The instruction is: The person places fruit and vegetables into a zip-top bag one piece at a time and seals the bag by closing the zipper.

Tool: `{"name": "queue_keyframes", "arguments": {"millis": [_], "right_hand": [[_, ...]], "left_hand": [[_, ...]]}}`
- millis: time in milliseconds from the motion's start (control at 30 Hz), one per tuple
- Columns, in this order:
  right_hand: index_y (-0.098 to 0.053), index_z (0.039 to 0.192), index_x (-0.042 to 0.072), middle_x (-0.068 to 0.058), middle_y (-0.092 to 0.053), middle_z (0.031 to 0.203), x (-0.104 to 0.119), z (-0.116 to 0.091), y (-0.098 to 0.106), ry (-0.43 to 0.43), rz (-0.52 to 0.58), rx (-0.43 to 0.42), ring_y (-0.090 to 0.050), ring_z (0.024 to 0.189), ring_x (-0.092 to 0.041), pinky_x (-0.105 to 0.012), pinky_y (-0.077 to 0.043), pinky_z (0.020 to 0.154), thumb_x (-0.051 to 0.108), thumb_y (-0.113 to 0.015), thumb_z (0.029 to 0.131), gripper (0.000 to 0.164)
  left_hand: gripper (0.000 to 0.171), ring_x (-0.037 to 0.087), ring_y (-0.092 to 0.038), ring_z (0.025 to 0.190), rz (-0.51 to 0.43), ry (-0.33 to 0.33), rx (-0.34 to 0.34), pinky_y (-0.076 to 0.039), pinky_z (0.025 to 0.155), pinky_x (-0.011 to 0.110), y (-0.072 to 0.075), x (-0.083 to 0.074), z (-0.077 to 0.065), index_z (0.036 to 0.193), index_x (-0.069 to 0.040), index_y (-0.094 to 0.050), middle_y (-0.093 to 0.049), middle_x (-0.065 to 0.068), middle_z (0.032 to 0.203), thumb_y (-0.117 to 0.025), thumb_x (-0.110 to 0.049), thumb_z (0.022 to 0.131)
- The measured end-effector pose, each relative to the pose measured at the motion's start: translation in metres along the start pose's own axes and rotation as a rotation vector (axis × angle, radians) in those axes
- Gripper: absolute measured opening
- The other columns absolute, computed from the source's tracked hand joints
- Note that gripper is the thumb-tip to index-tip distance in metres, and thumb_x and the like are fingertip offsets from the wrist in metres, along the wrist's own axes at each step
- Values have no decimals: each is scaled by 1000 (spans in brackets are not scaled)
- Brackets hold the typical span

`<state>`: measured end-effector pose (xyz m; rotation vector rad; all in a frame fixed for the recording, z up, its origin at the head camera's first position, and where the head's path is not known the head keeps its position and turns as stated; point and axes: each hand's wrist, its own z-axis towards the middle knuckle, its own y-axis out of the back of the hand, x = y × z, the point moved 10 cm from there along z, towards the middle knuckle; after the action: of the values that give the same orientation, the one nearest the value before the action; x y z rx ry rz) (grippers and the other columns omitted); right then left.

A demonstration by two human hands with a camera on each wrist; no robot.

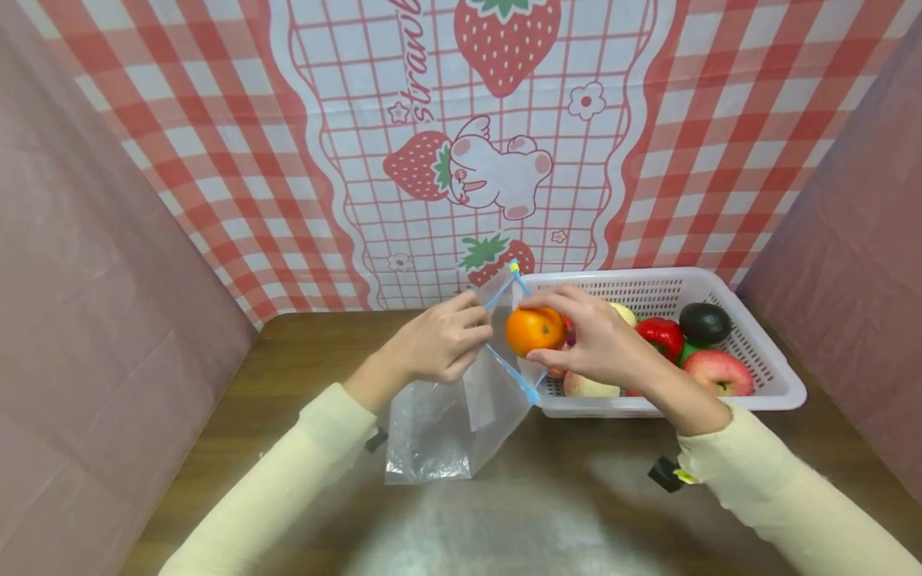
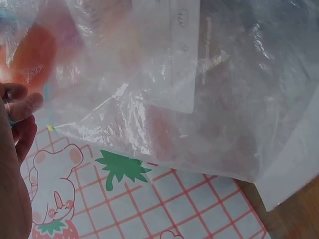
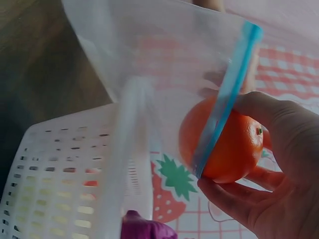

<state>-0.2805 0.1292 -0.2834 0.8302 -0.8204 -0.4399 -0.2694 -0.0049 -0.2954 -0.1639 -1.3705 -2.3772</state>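
Observation:
My right hand grips an orange between thumb and fingers, right at the mouth of a clear zip bag. In the right wrist view, part of the orange shows through the bag's wall, behind the blue zip strip. With curled fingers, my left hand pinches the bag's rim on the far side of the opening. The bag hangs below that hand, its mouth spread and facing right. A pale printed label shows on the bag in the left wrist view.
A white perforated basket stands at the right, behind my right hand. In it lie a red apple, a red bell pepper, a dark avocado-like fruit and other produce. A strawberry-patterned cloth hangs behind the wooden table.

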Motion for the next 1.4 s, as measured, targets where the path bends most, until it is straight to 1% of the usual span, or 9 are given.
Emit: {"name": "queue_keyframes", "arguments": {"millis": [167,367,567,767,933,1067,1133,1233,1400], "right_hand": [[-62,133,23,-4,-60,128,-4,0,-13,-36,-44,59,-61,103,-18,-37,-63,83,28,-88,76,62],[-60,138,22,-8,-58,137,-8,-2,-19,-67,-72,119,-60,113,-26,-45,-61,90,31,-90,74,71],[-58,141,24,-9,-54,145,-11,-3,-18,-90,-100,146,-58,122,-29,-47,-61,90,31,-89,75,73],[-58,142,22,-13,-53,147,-14,-2,-18,-81,-144,147,-58,124,-31,-51,-58,95,33,-89,74,76],[-57,142,23,-12,-56,144,-20,-2,-9,-97,-153,149,-63,111,-29,-50,-60,88,35,-87,75,74],[-56,142,21,-10,-59,144,-36,2,8,-133,-120,159,-61,123,-34,-57,-55,97,35,-86,77,72],[-56,142,20,-11,-58,146,-47,3,14,-162,-115,179,-55,134,-35,-61,-51,102,34,-85,78,71],[-57,141,17,-14,-58,146,-62,3,14,-197,-119,249,-55,131,-35,-57,-55,98,32,-85,78,71],[-58,139,14,-19,-59,140,-79,1,4,-254,-157,356,-60,118,-34,-45,-62,84,30,-86,77,70]], "left_hand": [[12,26,-55,91,5,-2,-32,-52,83,32,6,1,0,88,-9,-65,-65,5,88,-54,-11,84],[10,24,-56,93,-8,18,-52,-54,82,30,12,4,-1,88,-10,-64,-67,5,92,-55,-12,86],[12,24,-56,93,-5,8,-68,-53,83,31,16,4,-1,88,-10,-65,-67,4,92,-54,-9,82],[10,24,-55,93,5,20,-47,-51,83,32,14,5,-2,86,-10,-63,-66,5,94,-54,-11,82],[11,24,-55,95,-10,27,-50,-51,84,32,14,5,-4,87,-10,-64,-67,5,94,-54,-10,81],[14,25,-56,96,-14,29,-57,-52,86,33,15,6,-6,87,-10,-65,-67,5,94,-54,-9,79],[14,25,-57,97,-17,32,-58,-52,86,33,16,7,-7,87,-10,-66,-67,5,94,-54,-9,79],[14,25,-57,97,-24,35,-59,-53,86,33,17,7,-8,87,-10,-66,-68,6,95,-55,-9,79],[14,24,-57,97,-34,46,-56,-54,85,33,16,9,-8,88,-9,-67,-68,6,96,-55,-9,81]]}}
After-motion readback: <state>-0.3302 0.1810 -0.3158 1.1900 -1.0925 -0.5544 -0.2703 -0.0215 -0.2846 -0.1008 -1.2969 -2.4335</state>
